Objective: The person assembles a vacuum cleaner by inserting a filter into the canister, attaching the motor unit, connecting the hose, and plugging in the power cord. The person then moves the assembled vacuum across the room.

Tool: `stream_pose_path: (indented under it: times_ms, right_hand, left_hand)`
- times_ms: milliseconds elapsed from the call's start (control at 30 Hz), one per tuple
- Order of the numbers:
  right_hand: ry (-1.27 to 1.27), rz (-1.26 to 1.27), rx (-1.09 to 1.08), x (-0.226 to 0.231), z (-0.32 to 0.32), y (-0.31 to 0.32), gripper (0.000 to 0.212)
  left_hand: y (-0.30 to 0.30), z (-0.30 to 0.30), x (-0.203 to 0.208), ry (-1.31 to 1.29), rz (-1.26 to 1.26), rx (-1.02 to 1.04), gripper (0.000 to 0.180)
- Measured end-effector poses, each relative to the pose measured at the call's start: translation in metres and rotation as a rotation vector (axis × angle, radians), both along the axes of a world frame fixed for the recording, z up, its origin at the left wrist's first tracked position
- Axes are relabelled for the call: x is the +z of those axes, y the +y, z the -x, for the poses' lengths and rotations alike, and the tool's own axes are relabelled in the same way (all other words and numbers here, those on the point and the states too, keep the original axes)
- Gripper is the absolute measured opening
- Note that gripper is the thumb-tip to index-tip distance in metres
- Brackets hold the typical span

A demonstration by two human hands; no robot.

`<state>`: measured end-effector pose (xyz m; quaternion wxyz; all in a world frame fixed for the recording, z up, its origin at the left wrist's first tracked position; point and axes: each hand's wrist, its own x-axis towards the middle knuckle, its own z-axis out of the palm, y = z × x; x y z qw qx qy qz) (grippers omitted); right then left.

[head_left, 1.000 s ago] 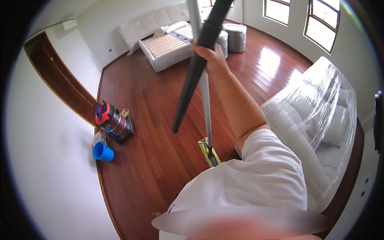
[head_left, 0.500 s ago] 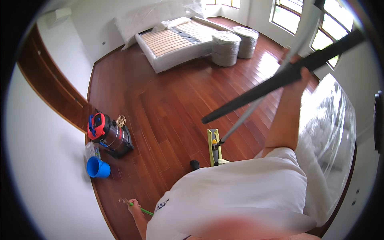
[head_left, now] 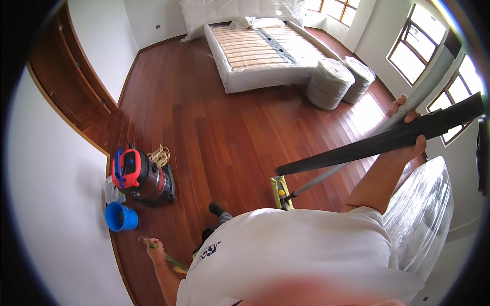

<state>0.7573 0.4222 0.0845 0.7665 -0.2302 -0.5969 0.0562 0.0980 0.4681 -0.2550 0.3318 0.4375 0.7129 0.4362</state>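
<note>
Left hand (head_left: 157, 251) was closed on a green strip (head_left: 176, 263), wispy bits (head_left: 145, 239) at its end too small to identify. Right hand (head_left: 410, 151) gripped black tube (head_left: 357, 148) and mop pole (head_left: 326, 177) together, likely so one hand managed both; pole slanted down to mop head (head_left: 280, 194) on floor (head_left: 204, 132). Bucket (head_left: 127, 220) and vacuum (head_left: 148, 178) stood near left wall (head_left: 56, 204), maybe parked out from underfoot. Farther, bed (head_left: 240, 48) sat in plastic (head_left: 240, 84), probably against dust.

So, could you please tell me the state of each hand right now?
Left hand: closed, holding a slim green stick-like object.
Right hand: closed, holding a long black tapered tube together with a grey mop pole.
</note>
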Motion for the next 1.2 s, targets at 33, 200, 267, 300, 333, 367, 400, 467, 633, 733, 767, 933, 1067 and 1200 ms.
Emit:
stream_pose_path:
  times_ms: [33,200,267,300,333,367,400,467,633,733,767,933,1067,1200]
  right_hand:
    - [0.008,-0.004,-0.007,0.001,0.003,0.028,0.053]
    - [-0.029,-0.013,-0.063,0.016,0.015,0.137,0.053]
    - [-0.043,-0.022,-0.083,0.025,0.02,0.186,0.053]
    - [-0.044,-0.022,-0.088,0.028,0.024,0.205,0.052]
    - [-0.028,-0.024,-0.096,0.031,0.027,0.225,0.052]
    - [-0.031,-0.027,-0.102,0.034,0.03,0.244,0.052]
    - [-0.02,-0.035,-0.111,0.035,0.032,0.264,0.052]
    - [-0.001,-0.057,-0.112,0.035,0.036,0.303,0.052]
    - [0.043,-0.118,-0.016,0.03,0.034,0.425,0.052]
    - [0.036,-0.15,0.068,0.03,0.027,0.517,0.052]
    - [0.028,-0.145,0.095,0.033,0.024,0.548,0.052]
    - [0.011,-0.149,0.278,0.045,0.016,0.719,0.051]
    - [0.022,-0.121,0.472,0.041,0.031,0.856,0.052]
    - [-0.107,-0.056,0.533,0.036,0.061,0.979,0.059]
  left_hand:
    - [0.032,0.001,-0.001,0.013,0.036,-0.013,0.009]
    - [0.187,-0.017,0.005,-0.083,0.064,-0.157,0.008]
    - [0.256,-0.027,0.013,-0.128,0.076,-0.205,0.008]
    - [0.286,-0.032,0.017,-0.132,0.087,-0.23,0.008]
    - [0.315,-0.037,0.021,-0.12,0.1,-0.259,0.008]
    - [0.341,-0.042,0.025,-0.156,0.092,-0.281,0.008]
    - [0.37,-0.047,0.028,-0.177,0.083,-0.306,0.008]
    - [0.425,-0.053,0.031,-0.218,0.075,-0.352,0.009]
    - [0.541,-0.053,0.026,-0.174,0.002,-0.3,0.007]
    - [0.598,-0.049,0.016,-0.124,-0.019,-0.215,0.005]
    - [0.613,-0.048,0.015,-0.134,-0.004,-0.166,0.005]
    - [0.687,-0.04,0.011,-0.209,0.071,0.037,0.006]
    - [0.727,-0.029,-0.01,-0.112,0.202,0.137,0.004]
    - [0.77,-0.006,-0.039,-0.165,0.288,0.227,0.016]
